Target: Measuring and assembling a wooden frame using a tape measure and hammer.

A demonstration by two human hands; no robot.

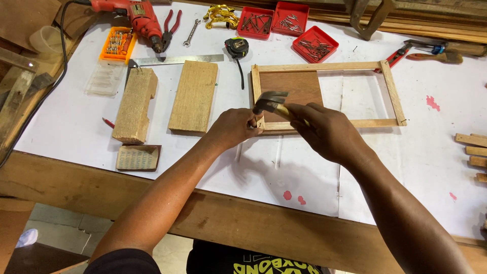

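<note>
At the far left, an orange plastic case of drill bits (117,44) is seen beside a red electric drill (136,16). Two rough blocks of pale wood (135,104) (194,96) are laid side by side on the white-covered workbench (284,172), with a steel ruler (175,60) above them and a black tape measure (236,47) to their right. The left hand (233,128) is closed at the lower left corner of a rectangular frame of thin pale wooden strips (324,66), fingertips pinched together there; what is pinched cannot be told. A steel-headed claw hammer (270,100) is gripped near its head by the right hand (324,132), directly over that corner. A brown plywood panel (294,86) lies inside the frame's left half. Three red trays of nails (314,44) are set behind.
</note>
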